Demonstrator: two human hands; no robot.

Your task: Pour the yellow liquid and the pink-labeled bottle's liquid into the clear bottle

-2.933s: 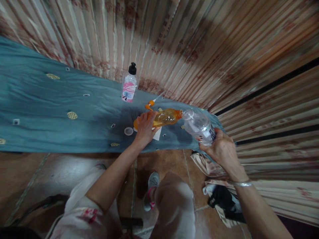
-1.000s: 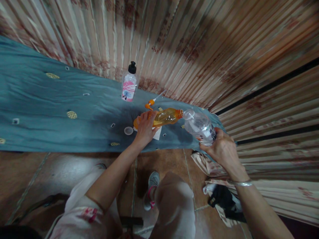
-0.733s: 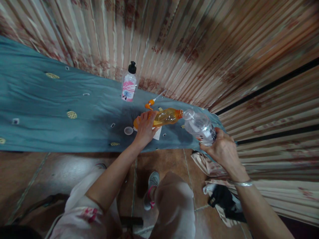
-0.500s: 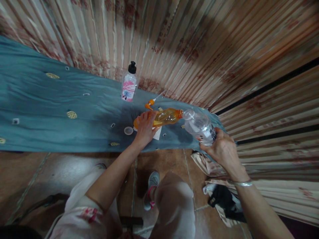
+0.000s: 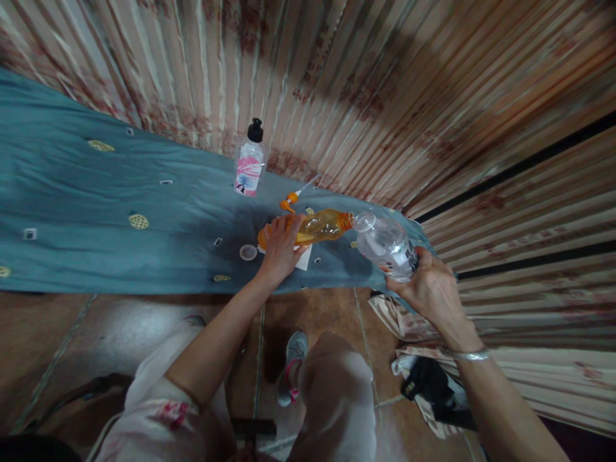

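Head view: left hand (image 5: 282, 247) grips the orange bottle (image 5: 317, 228) tipped sideways, neck meeting the clear bottle (image 5: 385, 247) mouth; right hand (image 5: 430, 289) clasps that, angled to receive liquid.

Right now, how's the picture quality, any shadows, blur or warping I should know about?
Head view: dim light overall; a dark shadow lies on the blue cloth around the orange bottle and left hand; the curtain folds fan out and smear toward the edges from lens distortion; the clear bottle stays fairly sharp.
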